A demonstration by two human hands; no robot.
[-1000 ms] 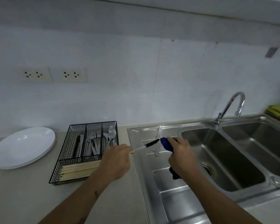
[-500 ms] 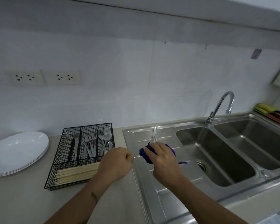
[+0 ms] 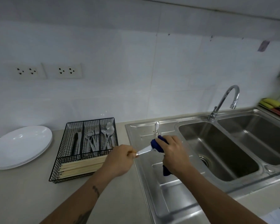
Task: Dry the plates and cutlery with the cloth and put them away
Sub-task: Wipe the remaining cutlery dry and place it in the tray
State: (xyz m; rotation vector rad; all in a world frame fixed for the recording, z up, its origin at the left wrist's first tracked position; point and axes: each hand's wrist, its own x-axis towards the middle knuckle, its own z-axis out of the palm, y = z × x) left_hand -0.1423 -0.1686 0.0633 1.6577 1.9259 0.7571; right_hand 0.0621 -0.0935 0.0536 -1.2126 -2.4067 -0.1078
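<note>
Blue cloth [image 3: 157, 144] is bunched up in the right hand [image 3: 174, 155], fingers curled around it and wrapped over the tip end of a knife [image 3: 145, 150]. One tail of the cloth hangs down below the wrist over the steel draining board [image 3: 152, 191]. Left hand [image 3: 120, 160] is fisted around the knife's handle, so only the shiny blade shows between the two hands, right over the seam where the surface [image 3: 23, 199] meets the sink.

At about 9 o'clock from the hands sits a black wire cutlery basket [image 3: 58, 172]. Back compartments hold knives, forks [image 3: 91, 141] and spoons [image 3: 108, 135]; the front one has pale wooden chopsticks [image 3: 81, 167] lying sideways. Further out at 9 o'clock, a stack of white plates [image 3: 21, 146] rests on the surface.

One more piece of cutlery [image 3: 156, 128] lies on the draining board at 12 o'clock, just beyond the cloth; can't tell what kind. Double sink basins [image 3: 217, 151] and a chrome tap [image 3: 223, 101] are off around 2 o'clock.
</note>
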